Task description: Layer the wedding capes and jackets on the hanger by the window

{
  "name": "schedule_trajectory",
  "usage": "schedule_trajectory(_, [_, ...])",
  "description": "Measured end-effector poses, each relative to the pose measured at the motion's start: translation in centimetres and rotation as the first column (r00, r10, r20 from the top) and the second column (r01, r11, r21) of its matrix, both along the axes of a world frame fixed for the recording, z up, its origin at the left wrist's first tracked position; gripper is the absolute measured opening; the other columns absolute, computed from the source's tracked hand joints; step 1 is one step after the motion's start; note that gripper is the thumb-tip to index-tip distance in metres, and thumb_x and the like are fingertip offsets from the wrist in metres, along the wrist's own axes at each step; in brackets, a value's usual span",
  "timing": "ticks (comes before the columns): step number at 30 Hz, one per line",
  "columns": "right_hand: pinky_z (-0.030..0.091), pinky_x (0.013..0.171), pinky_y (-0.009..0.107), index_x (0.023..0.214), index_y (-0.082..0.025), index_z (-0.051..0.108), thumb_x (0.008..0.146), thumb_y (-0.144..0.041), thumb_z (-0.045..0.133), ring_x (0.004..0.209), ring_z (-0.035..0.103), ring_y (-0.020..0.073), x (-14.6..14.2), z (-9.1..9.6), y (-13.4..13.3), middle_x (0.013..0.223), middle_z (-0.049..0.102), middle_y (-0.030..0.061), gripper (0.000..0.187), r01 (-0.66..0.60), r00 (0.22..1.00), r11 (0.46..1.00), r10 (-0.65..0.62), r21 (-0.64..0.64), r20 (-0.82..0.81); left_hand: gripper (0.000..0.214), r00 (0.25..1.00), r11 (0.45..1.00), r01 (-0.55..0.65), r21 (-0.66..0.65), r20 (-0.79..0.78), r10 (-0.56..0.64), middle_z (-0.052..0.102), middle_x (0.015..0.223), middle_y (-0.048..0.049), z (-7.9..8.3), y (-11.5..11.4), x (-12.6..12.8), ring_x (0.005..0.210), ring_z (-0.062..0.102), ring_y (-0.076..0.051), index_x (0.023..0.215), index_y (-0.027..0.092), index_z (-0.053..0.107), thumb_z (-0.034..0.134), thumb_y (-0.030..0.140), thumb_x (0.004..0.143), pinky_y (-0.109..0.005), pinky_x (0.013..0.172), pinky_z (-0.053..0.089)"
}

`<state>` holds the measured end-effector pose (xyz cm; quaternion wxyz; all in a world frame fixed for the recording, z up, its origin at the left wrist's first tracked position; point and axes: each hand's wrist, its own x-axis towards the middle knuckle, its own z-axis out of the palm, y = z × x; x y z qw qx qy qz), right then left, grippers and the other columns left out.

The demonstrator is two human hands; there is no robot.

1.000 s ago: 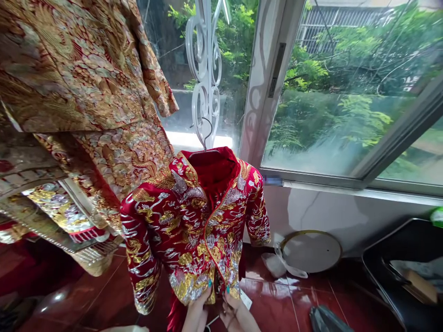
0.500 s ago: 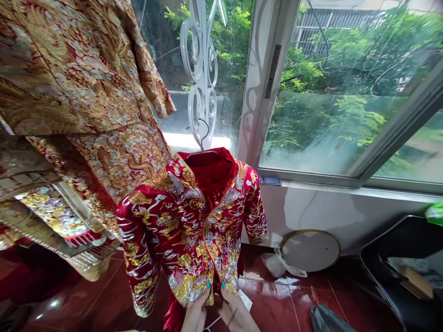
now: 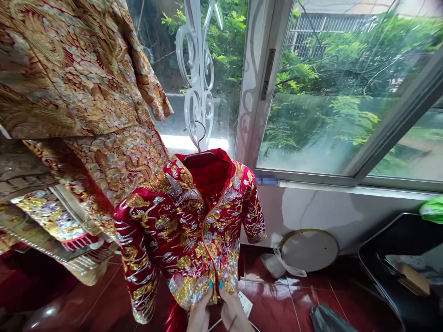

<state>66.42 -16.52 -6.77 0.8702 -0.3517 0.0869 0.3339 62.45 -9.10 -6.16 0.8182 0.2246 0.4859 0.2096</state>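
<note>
A red jacket [image 3: 187, 230] with gold and silver embroidery hangs from a dark wire hanger [image 3: 200, 138] in front of me. My left hand [image 3: 200, 309] pinches the bottom hem on the left side of its front opening. On the other side of that opening, my right hand [image 3: 230, 306] grips the hem, its thumb on top. The two front edges lie close together between my thumbs. The fingers beneath the cloth are hidden. A red cloth [image 3: 175, 318] hangs below the jacket.
Gold embroidered garments [image 3: 86, 83] hang at the left. Behind stands a white scrolled metal frame [image 3: 199, 69] by the window [image 3: 321, 115]. On the tiled floor are a round hoop panel [image 3: 309, 251], a plastic bag [image 3: 277, 265] and a power strip [image 3: 245, 302]. A black chair [image 3: 391, 249] stands right.
My hands have drawn the jacket's two front edges closer together at the hem, narrowing the gap. The view has shifted slightly.
</note>
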Motion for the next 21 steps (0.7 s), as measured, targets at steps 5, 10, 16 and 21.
schedule_trajectory(5, [0.053, 0.08, 0.033, 0.089, -0.021, 0.072, 0.047, -0.043, 0.093, 0.085, 0.069, 0.0235, -0.7, -0.9, 0.8, 0.081, 0.075, 0.0043, 0.052, 0.077, 0.997, 0.997, -0.077, -0.025, 0.001, 0.065, 0.998, 0.999, -0.033, -0.04, 0.054, 0.035, 0.08, 0.085, -0.0025, 0.6, -0.5, 0.0, 0.085, 0.075, -0.023, 0.131, 0.018, 0.058, 0.06, -0.014, 0.074, -0.037, 0.103, 0.051])
schedule_trajectory(10, [0.054, 0.08, 0.034, 0.091, -0.02, 0.073, 0.043, -0.043, 0.094, 0.085, 0.07, 0.0243, -1.2, -0.6, 0.9, 0.082, 0.075, 0.0046, 0.058, 0.084, 0.996, 0.995, -0.086, -0.051, -0.025, 0.06, 0.999, 0.998, -0.044, -0.041, 0.011, 0.045, 0.08, 0.086, -0.0044, 0.2, -0.5, -0.3, 0.092, 0.074, -0.024, 0.128, 0.015, 0.059, 0.061, -0.013, 0.075, -0.038, 0.106, 0.048])
schedule_trajectory(16, [0.055, 0.083, 0.037, 0.09, -0.017, 0.073, 0.046, -0.045, 0.093, 0.085, 0.072, 0.0271, -1.8, 0.9, 1.1, 0.079, 0.076, 0.0059, 0.056, 0.178, 0.981, 0.976, -0.186, -0.127, -0.051, 0.045, 0.998, 0.998, -0.065, 0.006, 0.005, 0.065, 0.079, 0.082, -0.0049, -0.6, -0.6, -0.5, 0.105, 0.07, -0.026, 0.113, 0.015, 0.065, 0.064, -0.009, 0.075, -0.042, 0.112, 0.041])
schedule_trajectory(21, [0.057, 0.081, 0.04, 0.091, -0.018, 0.072, 0.044, -0.043, 0.093, 0.086, 0.072, 0.0296, -1.9, 1.9, 0.8, 0.08, 0.077, 0.0059, 0.058, 0.182, 0.977, 0.953, -0.204, -0.241, -0.067, 0.041, 0.991, 0.987, -0.049, 0.151, -0.114, 0.067, 0.079, 0.098, -0.0087, -1.5, -0.6, -1.1, 0.125, 0.057, -0.03, 0.107, 0.017, 0.067, 0.076, 0.003, 0.07, -0.045, 0.115, 0.036])
